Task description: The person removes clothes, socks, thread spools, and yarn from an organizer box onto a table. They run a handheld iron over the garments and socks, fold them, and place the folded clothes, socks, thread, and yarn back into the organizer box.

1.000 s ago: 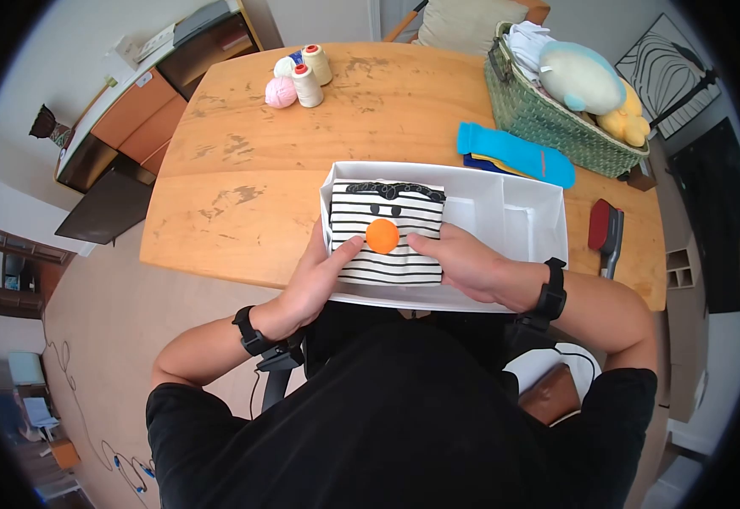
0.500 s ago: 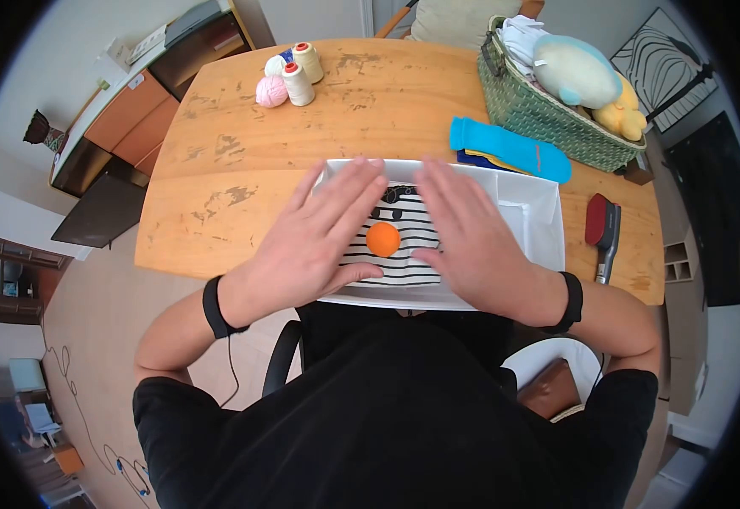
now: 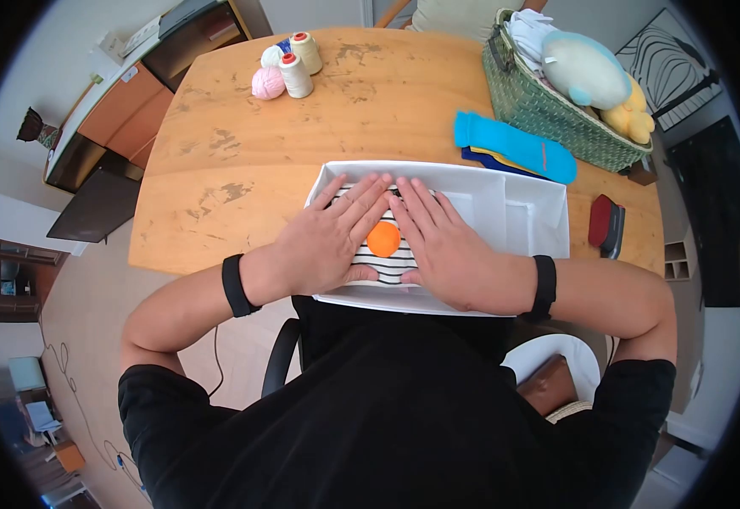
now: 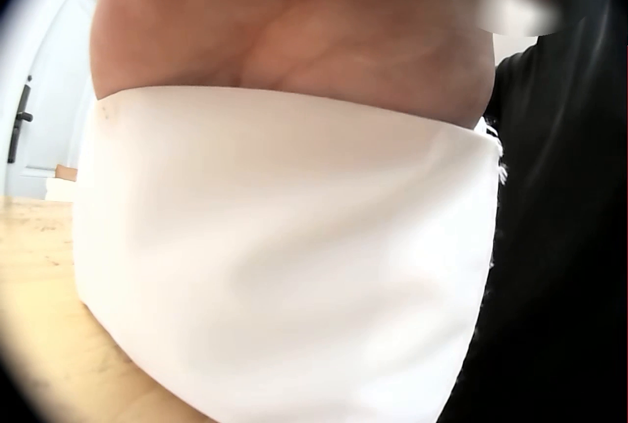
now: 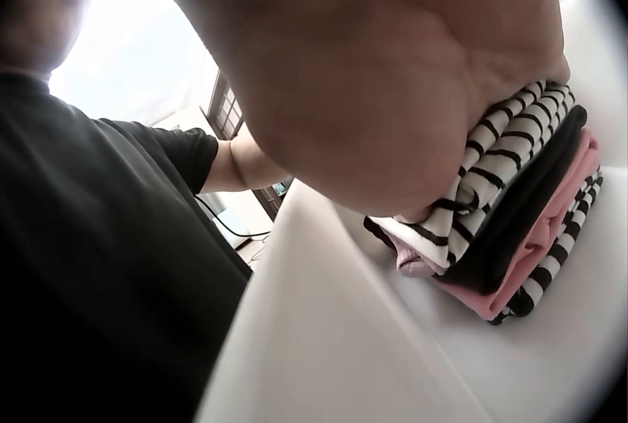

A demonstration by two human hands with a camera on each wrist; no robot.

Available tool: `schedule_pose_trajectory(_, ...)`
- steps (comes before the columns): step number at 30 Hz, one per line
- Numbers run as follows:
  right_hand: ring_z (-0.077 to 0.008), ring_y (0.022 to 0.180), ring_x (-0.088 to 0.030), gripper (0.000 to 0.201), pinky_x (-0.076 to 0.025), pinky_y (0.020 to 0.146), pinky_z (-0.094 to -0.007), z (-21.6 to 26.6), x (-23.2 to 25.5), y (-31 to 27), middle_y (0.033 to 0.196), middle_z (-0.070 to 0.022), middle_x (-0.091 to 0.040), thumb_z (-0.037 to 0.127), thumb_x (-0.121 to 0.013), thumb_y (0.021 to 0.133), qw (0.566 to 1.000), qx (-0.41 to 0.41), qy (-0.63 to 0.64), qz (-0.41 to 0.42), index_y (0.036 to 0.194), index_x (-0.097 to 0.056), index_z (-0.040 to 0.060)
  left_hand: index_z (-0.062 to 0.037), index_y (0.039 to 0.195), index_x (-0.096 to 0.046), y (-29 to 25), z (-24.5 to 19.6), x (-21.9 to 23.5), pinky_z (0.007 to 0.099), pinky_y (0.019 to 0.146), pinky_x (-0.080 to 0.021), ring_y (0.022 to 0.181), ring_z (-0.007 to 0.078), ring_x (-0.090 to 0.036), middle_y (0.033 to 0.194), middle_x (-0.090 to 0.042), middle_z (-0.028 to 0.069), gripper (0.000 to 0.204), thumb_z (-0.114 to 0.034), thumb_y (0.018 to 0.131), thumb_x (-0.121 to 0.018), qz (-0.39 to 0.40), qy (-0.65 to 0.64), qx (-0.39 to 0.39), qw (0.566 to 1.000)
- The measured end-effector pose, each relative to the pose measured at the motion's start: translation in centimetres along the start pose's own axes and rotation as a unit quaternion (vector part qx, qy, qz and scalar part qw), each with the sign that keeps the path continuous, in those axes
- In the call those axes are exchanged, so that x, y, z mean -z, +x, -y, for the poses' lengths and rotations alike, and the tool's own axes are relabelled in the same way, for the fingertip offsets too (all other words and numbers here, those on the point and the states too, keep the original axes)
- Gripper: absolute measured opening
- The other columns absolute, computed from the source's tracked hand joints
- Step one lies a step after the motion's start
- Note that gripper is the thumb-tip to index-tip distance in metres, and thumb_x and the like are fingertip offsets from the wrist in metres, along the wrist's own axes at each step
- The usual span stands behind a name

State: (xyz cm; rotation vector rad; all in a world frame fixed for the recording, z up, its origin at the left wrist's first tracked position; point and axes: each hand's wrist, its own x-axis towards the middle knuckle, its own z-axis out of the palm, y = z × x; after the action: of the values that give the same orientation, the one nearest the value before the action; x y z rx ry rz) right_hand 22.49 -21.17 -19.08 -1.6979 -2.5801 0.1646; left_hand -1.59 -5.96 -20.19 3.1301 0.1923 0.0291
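In the head view a folded black-and-white striped garment (image 3: 387, 270) with an orange dot (image 3: 383, 239) lies in the left part of a white divided box (image 3: 533, 222). My left hand (image 3: 323, 246) presses flat on its left half, fingers straight. On the right half rests my right hand (image 3: 455, 254), also flat, with both sets of fingertips close together near the top. The right wrist view shows the garment on top of a stack, with a black cloth (image 5: 510, 237) and a pink cloth (image 5: 549, 227) beneath. From the left wrist, my palm overlaps the box's white wall (image 4: 285, 246).
Blue socks (image 3: 514, 144) lie behind the box, before a green woven basket (image 3: 548, 119) holding plush toys. A red-faced brush (image 3: 605, 225) lies to the right. Thread spools (image 3: 296, 78) and a pink yarn ball (image 3: 268, 83) stand at the back left.
Both hands let go of the garment's side edges, rose over it with fingers straightened, then came down flat on its top. The garment stays in the box.
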Motion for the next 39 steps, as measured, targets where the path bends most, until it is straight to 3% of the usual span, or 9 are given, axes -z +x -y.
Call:
schedule_pose_trajectory(10, -0.0580, 0.172, -0.024, 0.112, -0.024, 0.138, -0.0669, 1.5, 4.8, -0.5, 0.180, -0.0447, -0.028, 0.052, -0.084, 0.100, 0.999, -0.005, -0.027, 0.018, 0.174, -0.034, -0.0160, 0.0077, 0.178, -0.030, -0.9, -0.3, 2.9, 0.0616, 0.142, -0.021, 0.177, 0.0413, -0.026, 0.189, -0.027, 0.0266, 0.114, -0.072, 0.105, -0.067, -0.062, -0.007, -0.003, 0.998)
schedule_pose_trajectory(11, -0.0550, 0.164, -0.043, 0.095, -0.037, 0.132, -0.0632, 1.5, 5.6, -0.5, 0.174, -0.0395, -0.042, 0.044, -0.087, 0.100, 0.998, -0.009, -0.040, -0.054, 0.166, -0.049, -0.0118, 0.0052, 0.177, -0.034, -1.1, 0.1, 4.4, 0.0630, 0.141, -0.025, 0.175, 0.0427, -0.029, 0.187, -0.031, 0.0264, 0.108, -0.064, 0.104, -0.073, -0.097, -0.058, 0.013, 0.993)
schedule_pose_trajectory(14, -0.0484, 0.141, -0.066, 0.073, -0.053, 0.116, -0.0573, -0.6, 10.6, 1.2, 0.156, -0.0312, -0.065, 0.034, -0.086, 0.101, 0.994, -0.012, 0.078, -0.075, 0.155, -0.061, -0.0067, -0.0037, 0.161, -0.058, -1.3, 5.0, 6.2, 0.0582, 0.128, -0.046, 0.159, 0.0434, -0.052, 0.172, -0.054, 0.0209, 0.078, -0.035, 0.098, -0.091, -0.229, -0.072, 0.086, 0.967)
schedule_pose_trajectory(15, -0.0420, 0.128, -0.072, 0.051, -0.057, 0.108, -0.0509, -0.7, 12.6, 2.7, 0.142, -0.0205, -0.075, 0.027, -0.081, 0.106, 0.994, -0.068, 0.072, -0.039, 0.149, -0.068, 0.0027, -0.0039, 0.153, -0.065, -1.1, 8.1, 6.1, 0.0549, 0.121, -0.053, 0.149, 0.0424, -0.061, 0.163, -0.063, 0.0194, 0.067, -0.030, 0.097, -0.091, -0.263, -0.028, 0.117, 0.957)
schedule_pose_trajectory(17, -0.0423, 0.126, -0.073, 0.046, -0.058, 0.106, -0.0512, -4.5, 11.7, 7.1, 0.136, -0.0213, -0.077, 0.024, -0.079, 0.106, 0.994, -0.063, 0.066, -0.065, 0.146, -0.070, 0.0028, -0.0043, 0.142, -0.070, -0.1, 15.2, 6.3, 0.0514, 0.107, -0.060, 0.129, 0.0420, -0.072, 0.147, -0.071, 0.0177, 0.054, -0.025, 0.096, -0.090, -0.252, -0.057, 0.168, 0.951)
schedule_pose_trajectory(23, -0.0438, 0.127, -0.074, 0.040, -0.059, 0.108, -0.0535, -14.0, 9.9, 25.2, 0.128, -0.0237, -0.080, 0.016, -0.076, 0.107, 0.996, -0.075, -0.003, -0.048, 0.145, -0.072, 0.0024, -0.0056, 0.148, -0.068, 4.9, 26.9, 4.1, 0.0496, 0.102, -0.061, 0.122, 0.0408, -0.074, 0.138, -0.073, 0.0167, 0.060, -0.024, 0.096, -0.090, -0.159, -0.046, 0.293, 0.942)
schedule_pose_trajectory(28, -0.0469, 0.130, -0.072, 0.048, -0.061, 0.107, -0.0529, -19.7, 4.0, 36.5, 0.140, -0.0273, -0.074, 0.011, -0.070, 0.106, 0.987, -0.023, -0.040, -0.156, 0.154, -0.064, 0.0082, -0.0052, 0.148, -0.068, 7.6, 30.2, 0.6, 0.0505, 0.101, -0.062, 0.118, 0.0411, -0.075, 0.136, -0.073, 0.0160, 0.061, -0.022, 0.094, -0.091, -0.153, -0.084, 0.255, 0.951)
schedule_pose_trajectory(34, -0.0472, 0.132, -0.070, 0.070, -0.059, 0.111, -0.0551, -21.5, 0.7, 42.3, 0.153, -0.0225, -0.067, 0.008, -0.078, 0.103, 0.991, 0.002, -0.005, -0.130, 0.169, -0.055, 0.0140, -0.0050, 0.140, -0.069, 7.9, 31.4, -2.5, 0.0509, 0.098, -0.062, 0.114, 0.0420, -0.076, 0.129, -0.076, 0.0161, 0.054, -0.014, 0.091, -0.090, -0.185, -0.080, 0.220, 0.954)
schedule_pose_trajectory(39, -0.0446, 0.113, -0.077, 0.040, -0.062, 0.097, -0.0521, -21.8, 0.9, 42.5, 0.122, -0.0231, -0.080, 0.010, -0.074, 0.102, 0.982, 0.022, -0.007, -0.185, 0.142, -0.072, 0.0069, -0.0108, 0.133, -0.067, 7.0, 30.4, -3.0, 0.0539, 0.087, -0.063, 0.107, 0.0418, -0.078, 0.118, -0.076, 0.0132, 0.052, -0.012, 0.088, -0.092, -0.244, -0.085, 0.201, 0.945)
